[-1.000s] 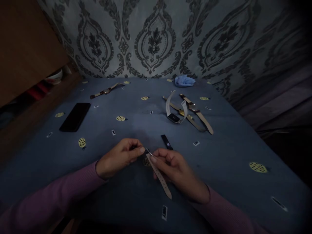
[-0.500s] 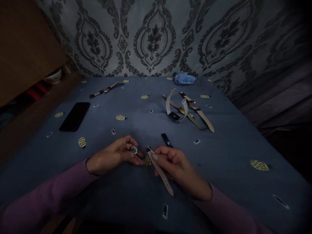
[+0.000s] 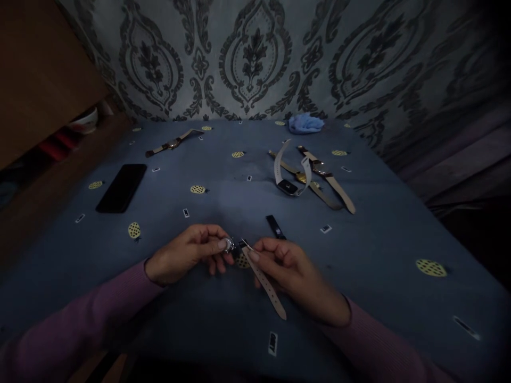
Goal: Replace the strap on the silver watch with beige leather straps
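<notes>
Between the thumb and fingers of my left hand [image 3: 195,250] is a small round silver watch case [image 3: 229,245]. My right hand [image 3: 289,268] pinches a beige watch strap [image 3: 266,284] with a row of holes; its dark end points up toward the watch case. A thin metal pin or tool tip [image 3: 246,244] shows at that end, too small to name surely. The case and the strap end are close, with a narrow gap between them. Just behind my right hand lies a dark narrow object [image 3: 275,227], partly hidden by the fingers.
A black phone [image 3: 122,188] lies at left, with a strapped watch [image 3: 173,143] behind it. To the right rest a white-banded smartwatch [image 3: 287,186], a gold watch [image 3: 301,177] and a beige-strapped watch [image 3: 339,194]. A crumpled blue cloth or glove [image 3: 305,123] sits by the wall.
My left hand has moved the watch case right, closer to the strap end, and its thumb now lies over the case. My right hand has barely moved. The view has shifted slightly.
</notes>
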`<state>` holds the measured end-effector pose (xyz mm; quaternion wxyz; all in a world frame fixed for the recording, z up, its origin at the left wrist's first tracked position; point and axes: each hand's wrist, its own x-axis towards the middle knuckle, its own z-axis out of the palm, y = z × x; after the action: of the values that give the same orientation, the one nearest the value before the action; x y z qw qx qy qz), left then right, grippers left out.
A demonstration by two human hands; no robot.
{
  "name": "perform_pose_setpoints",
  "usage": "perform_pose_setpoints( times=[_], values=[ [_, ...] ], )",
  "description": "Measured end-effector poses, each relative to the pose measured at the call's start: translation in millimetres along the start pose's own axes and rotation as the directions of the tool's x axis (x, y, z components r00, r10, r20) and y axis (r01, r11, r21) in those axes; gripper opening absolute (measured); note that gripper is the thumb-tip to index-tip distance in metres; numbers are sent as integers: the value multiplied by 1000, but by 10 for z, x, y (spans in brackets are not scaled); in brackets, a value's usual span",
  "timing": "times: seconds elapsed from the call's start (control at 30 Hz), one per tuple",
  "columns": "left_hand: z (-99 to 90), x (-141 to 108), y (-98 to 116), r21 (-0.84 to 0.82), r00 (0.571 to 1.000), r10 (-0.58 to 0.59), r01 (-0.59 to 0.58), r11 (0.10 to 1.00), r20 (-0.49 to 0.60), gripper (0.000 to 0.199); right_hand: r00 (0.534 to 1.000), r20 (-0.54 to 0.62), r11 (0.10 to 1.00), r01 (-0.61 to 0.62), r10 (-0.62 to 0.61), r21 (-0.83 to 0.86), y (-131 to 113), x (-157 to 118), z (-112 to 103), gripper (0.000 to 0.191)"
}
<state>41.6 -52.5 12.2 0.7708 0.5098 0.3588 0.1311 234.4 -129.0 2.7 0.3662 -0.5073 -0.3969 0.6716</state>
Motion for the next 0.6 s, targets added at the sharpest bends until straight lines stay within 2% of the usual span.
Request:
perform_pose_setpoints(
  times=[0.6],
  values=[
    [-3, 3, -13, 130, 998, 54, -51, 990, -15, 25, 998, 59, 999, -20, 21, -27, -1, 5, 2, 29]
  ],
)
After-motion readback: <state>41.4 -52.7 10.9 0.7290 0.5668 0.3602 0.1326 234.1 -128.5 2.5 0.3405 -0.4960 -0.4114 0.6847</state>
